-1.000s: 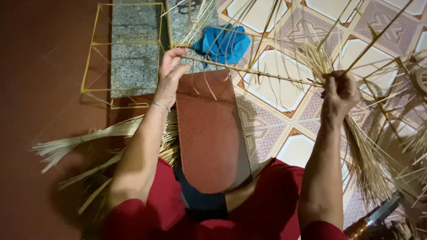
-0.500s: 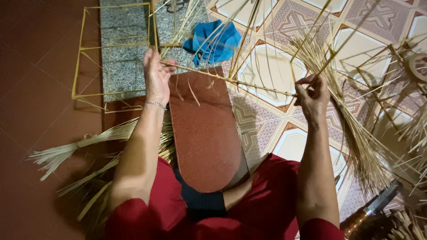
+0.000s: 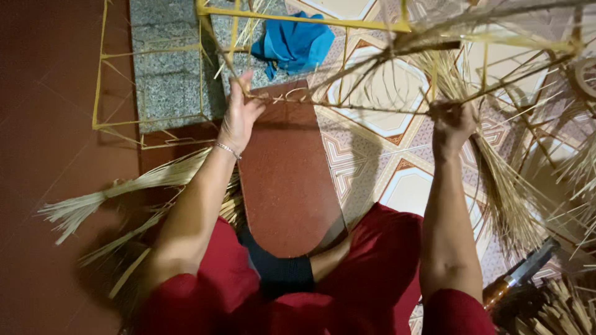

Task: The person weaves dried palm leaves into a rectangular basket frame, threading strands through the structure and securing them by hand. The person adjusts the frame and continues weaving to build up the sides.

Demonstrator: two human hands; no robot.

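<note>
A thin bamboo stick [image 3: 347, 107] runs sideways above a reddish-brown rounded board [image 3: 288, 186], with short strips tied along it. My left hand [image 3: 238, 111] pinches the stick's left end. At the right end my right hand [image 3: 452, 123] is closed around the stick, where a thick bundle of straw-coloured strips [image 3: 503, 186] hangs down. A yellow bamboo frame [image 3: 304, 18] crosses the top of the view, above both hands.
A blue cloth [image 3: 295, 43] lies on the grey stone slab [image 3: 167, 68]. Another yellow stick frame [image 3: 99, 80] stands at the left. Loose strip bundles [image 3: 112, 198] lie on the brown floor at left. More strips and a dark tool handle [image 3: 521, 273] sit at lower right on patterned tiles.
The view has shifted and closed in. Both hands have lifted the stick higher over the board, and the yellow frame now crosses the top of the view.
</note>
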